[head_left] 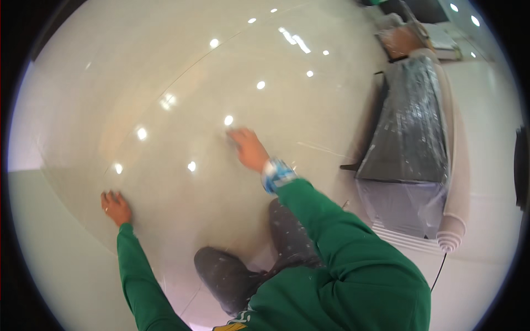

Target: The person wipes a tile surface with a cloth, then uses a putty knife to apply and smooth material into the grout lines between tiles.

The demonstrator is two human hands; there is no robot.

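Note:
My left hand [116, 207] rests with fingers spread on the glossy cream tiled floor [83, 110], a ring on one finger. My right hand [248, 148] reaches forward over the floor near the middle, smeared by motion; a greyish patch shows at its fingertips, and I cannot make out whether it is something held. A blue and white band [276, 175] is round my right wrist. My knees in speckled grey trousers [215, 265] are bent below me on the floor.
At the right lies a long dark piece [400, 143] wrapped in clear plastic, with a dark leg sticking out, beside a rolled pale mat [455, 209]. Behind them stand a brown box-like piece [400, 41] and other items. Ceiling lights reflect on the floor.

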